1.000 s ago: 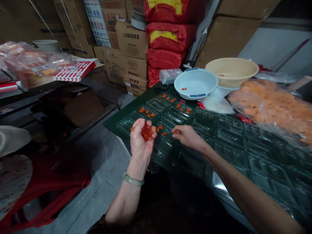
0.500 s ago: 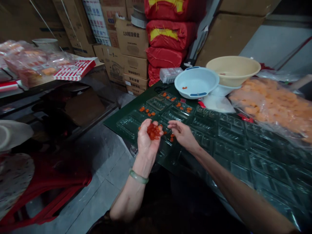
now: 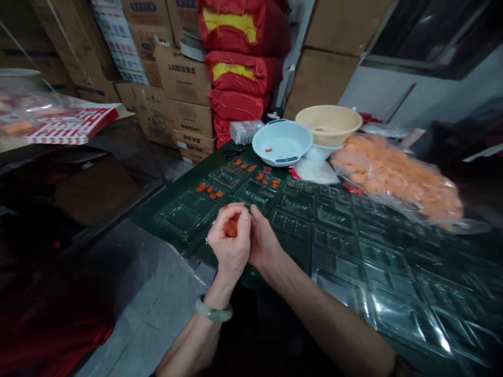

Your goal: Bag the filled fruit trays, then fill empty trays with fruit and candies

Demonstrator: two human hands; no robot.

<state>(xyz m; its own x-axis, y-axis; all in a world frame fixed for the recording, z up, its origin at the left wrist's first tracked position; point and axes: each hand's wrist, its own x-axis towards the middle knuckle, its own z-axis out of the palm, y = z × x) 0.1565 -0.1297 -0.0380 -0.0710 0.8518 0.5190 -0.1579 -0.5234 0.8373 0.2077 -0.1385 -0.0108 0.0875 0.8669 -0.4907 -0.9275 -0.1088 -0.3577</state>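
Observation:
My left hand (image 3: 230, 238), with a green bangle (image 3: 214, 310) on its wrist, is curled round a handful of small orange-red pieces (image 3: 231, 228). Against its right side is my right hand (image 3: 264, 238), its fingers bent inward and partly hidden; anything they grip is out of sight. Both hands are over clear plastic trays (image 3: 181, 217) spread on a dark green tabletop (image 3: 147, 215). Similar flat orange pieces (image 3: 210, 191) lie in a few tray compartments just beyond my hands.
Behind the trays stand a light blue basin (image 3: 282, 140) with a few orange pieces and a cream basin (image 3: 329, 121). A large clear bag of orange food pieces (image 3: 396, 178) lies at right. Cardboard boxes (image 3: 183, 78) and red bundles (image 3: 243, 73) are stacked beyond.
My right hand has moved left and now touches my left hand. My left hand has closed more round the orange pieces. The camera view has turned to the right.

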